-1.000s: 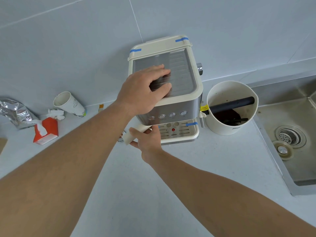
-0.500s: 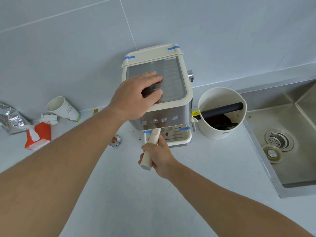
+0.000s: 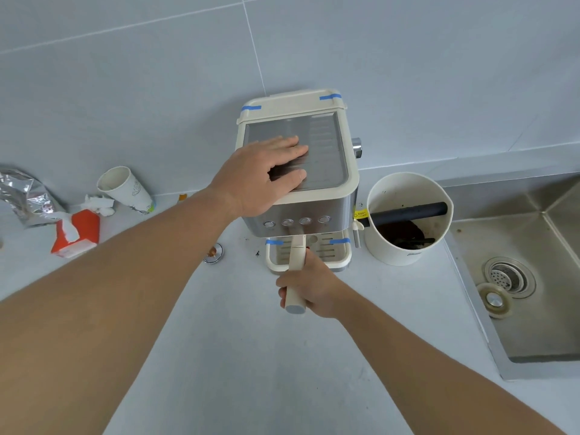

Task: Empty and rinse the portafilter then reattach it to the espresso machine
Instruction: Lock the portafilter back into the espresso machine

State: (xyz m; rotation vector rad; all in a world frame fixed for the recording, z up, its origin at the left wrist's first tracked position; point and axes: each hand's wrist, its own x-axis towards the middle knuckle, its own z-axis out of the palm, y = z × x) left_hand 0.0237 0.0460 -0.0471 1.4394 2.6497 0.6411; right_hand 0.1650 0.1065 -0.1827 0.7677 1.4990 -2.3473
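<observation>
A pale grey tiled wall rises behind a light tabletop (image 3: 266,356), and the espresso machine (image 3: 301,171) stands against that wall near the middle. To the right of the machine a steel sink (image 3: 533,277) is sunk into the tabletop, with a round drain and a loose strainer plug in its basin. Between the machine and the sink, just beside the machine, stands a white knock bin (image 3: 408,215) with a black bar across it and dark coffee grounds inside. Well to the left of the machine lie a crumpled foil bag (image 3: 25,196), an orange tissue box (image 3: 77,233) and a tipped paper cup (image 3: 125,188). The left hand (image 3: 260,177) lies flat and open on the machine's metal top. The portafilter (image 3: 296,271) sits under the machine's front, over the drip tray, its cream handle pointing toward the person. The right hand (image 3: 310,290) has its grip clamped around that handle near its end.
</observation>
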